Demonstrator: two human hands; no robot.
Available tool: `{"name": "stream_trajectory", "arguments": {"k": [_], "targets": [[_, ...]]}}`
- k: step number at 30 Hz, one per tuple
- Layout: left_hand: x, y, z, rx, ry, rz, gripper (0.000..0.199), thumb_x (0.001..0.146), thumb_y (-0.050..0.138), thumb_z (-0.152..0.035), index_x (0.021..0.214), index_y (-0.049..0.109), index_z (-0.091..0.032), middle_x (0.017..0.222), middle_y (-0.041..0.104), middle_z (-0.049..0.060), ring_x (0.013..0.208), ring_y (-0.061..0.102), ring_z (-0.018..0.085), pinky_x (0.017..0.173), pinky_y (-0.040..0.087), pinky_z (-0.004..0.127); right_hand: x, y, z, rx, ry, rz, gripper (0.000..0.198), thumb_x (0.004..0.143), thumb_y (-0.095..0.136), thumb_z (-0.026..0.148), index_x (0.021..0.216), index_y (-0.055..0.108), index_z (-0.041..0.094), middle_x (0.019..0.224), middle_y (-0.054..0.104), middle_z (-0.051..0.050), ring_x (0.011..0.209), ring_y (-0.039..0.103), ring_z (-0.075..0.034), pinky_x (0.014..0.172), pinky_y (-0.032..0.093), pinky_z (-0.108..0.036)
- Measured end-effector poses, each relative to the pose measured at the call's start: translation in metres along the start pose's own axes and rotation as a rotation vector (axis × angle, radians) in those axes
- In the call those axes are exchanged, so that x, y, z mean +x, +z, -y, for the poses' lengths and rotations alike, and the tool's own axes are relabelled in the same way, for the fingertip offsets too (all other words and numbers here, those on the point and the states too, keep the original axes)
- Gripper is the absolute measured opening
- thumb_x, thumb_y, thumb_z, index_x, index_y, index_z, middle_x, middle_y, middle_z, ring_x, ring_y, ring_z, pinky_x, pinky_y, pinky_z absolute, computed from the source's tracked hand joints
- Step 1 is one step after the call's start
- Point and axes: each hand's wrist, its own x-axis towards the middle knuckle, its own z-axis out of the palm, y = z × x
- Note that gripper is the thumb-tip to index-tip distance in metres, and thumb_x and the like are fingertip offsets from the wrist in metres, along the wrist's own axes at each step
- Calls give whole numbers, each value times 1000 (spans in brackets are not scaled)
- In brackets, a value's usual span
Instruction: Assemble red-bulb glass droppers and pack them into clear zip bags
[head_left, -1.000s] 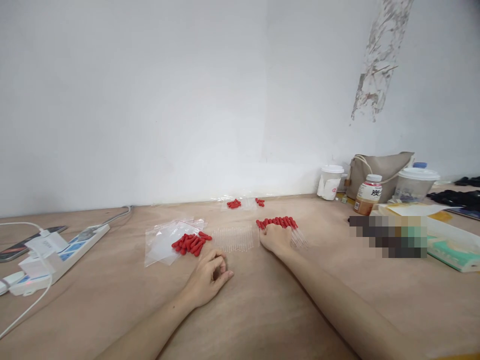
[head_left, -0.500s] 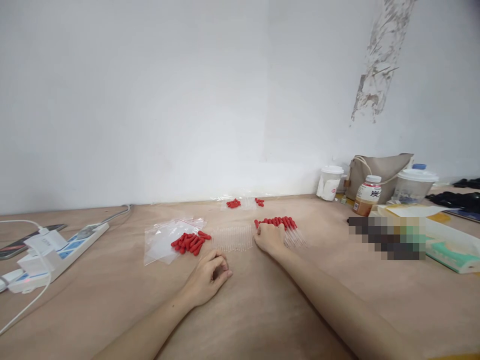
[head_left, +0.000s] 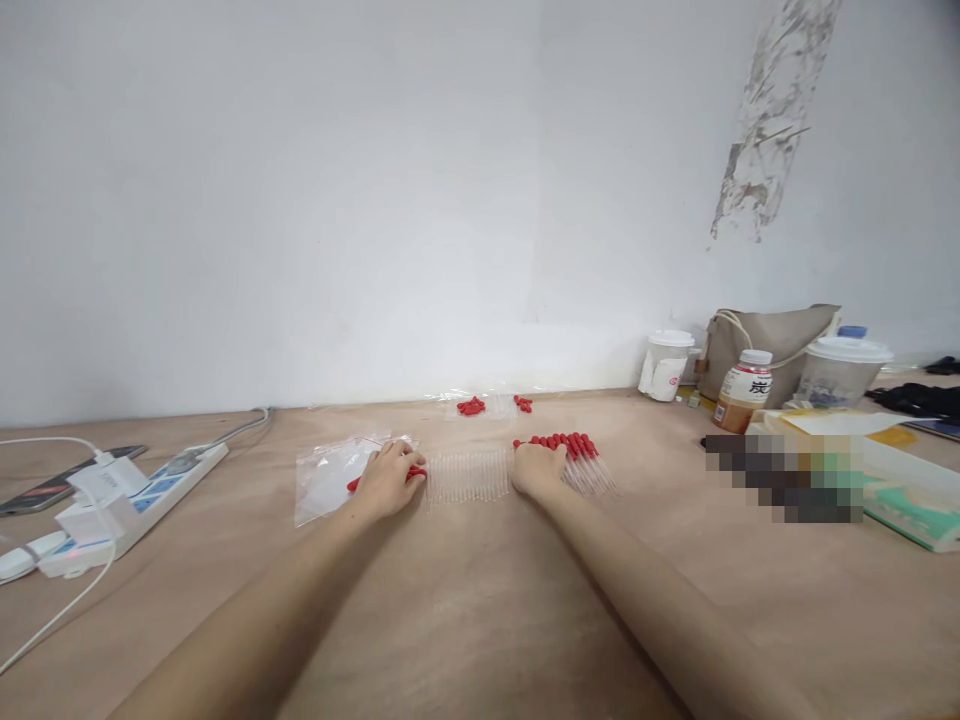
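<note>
My left hand (head_left: 390, 478) lies over the pile of red rubber bulbs (head_left: 355, 485), its fingers curled down and a bulb at the fingertips. Most of the pile is hidden under it. My right hand (head_left: 537, 468) is closed at the left end of a row of glass droppers (head_left: 591, 472) with red bulbs fitted. Its fingertips are hidden, with red showing just beyond them. Between my hands, a row of clear thin tubes (head_left: 466, 476) without bulbs lies side by side on the table.
Under my left hand lie clear zip bags (head_left: 319, 490). Near the wall are bagged red bulbs (head_left: 472, 406). A power strip (head_left: 157, 500) with a charger and phone (head_left: 67, 480) stands left. A cup (head_left: 666, 368), bottle (head_left: 744, 392), grey bag (head_left: 772, 335) and open box (head_left: 919, 515) stand right.
My left hand has moved forward and left from the bare table onto the pile of red bulbs. My right hand stays at the dropper row, nearly unmoved. The view has shifted slightly.
</note>
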Motion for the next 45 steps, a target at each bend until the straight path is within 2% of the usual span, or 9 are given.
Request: {"name": "stream_trajectory", "arguments": {"k": [9,17,21,24,28,32,35,39,45], "targets": [[19,14,4,-58,66,24,12,70,54,-13,61,56,-20,78,57,6,88,48,25,83,28,39,5,-16,-13,158,41,76,32,79,40,35,90,62,15,95,63,-14,89,57,-27,74,33,-37],[-16,-9,-26,-296,41,-100,17,89,31,-25,95,46,-20,80,55,1,72,54,16,66,41,27,-29,-32,-56,387,-133,-25,35,87,22,30,93,52,13,87,63,-8,75,57,-15,61,38,-23],[-48,-9,-50,-816,16,-38,16,88,35,-29,100,43,-21,91,57,3,78,58,15,71,45,28,-58,-13,-69,603,-402,-131,28,86,28,28,100,47,14,71,60,-2,64,55,-13,59,40,-23],[-61,1,-62,-1048,-21,-16,17,87,40,-31,95,49,-19,91,59,4,80,60,16,74,47,31,-74,2,-70,650,-468,-203,24,84,34,23,98,52,15,75,61,-4,69,55,-14,66,41,-25],[-69,12,-70,-1003,-11,49,13,84,46,-30,88,50,-18,76,58,2,68,59,14,64,51,28,-90,9,-63,649,-567,-235,19,83,37,20,85,56,18,80,61,-3,74,54,-14,68,39,-25],[-74,14,-70,-802,120,15,29,87,40,-25,116,43,-23,116,45,9,97,54,19,79,49,33,-101,5,-58,629,-668,-234,12,81,42,18,81,54,19,74,58,-1,70,51,-14,67,38,-27],[-73,14,-68,-661,204,-21,30,88,36,-21,115,48,-24,126,36,9,111,43,22,90,41,38,-106,1,-55,601,-733,-233,10,81,42,17,79,52,19,73,58,0,70,50,-14,71,36,-30],[-70,11,-72,-610,205,-52,23,88,35,-18,95,57,-20,105,49,8,105,45,21,88,39,37,-109,1,-50,591,-778,-234,12,83,39,16,81,51,19,75,59,-1,70,50,-13,73,34,-32],[-71,1,-80,-609,133,40,15,87,41,-24,89,55,-21,86,57,2,85,52,18,78,40,32,-108,6,-47,576,-812,-243,11,82,39,14,80,49,19,74,58,0,68,50,-13,75,31,-33]]}}
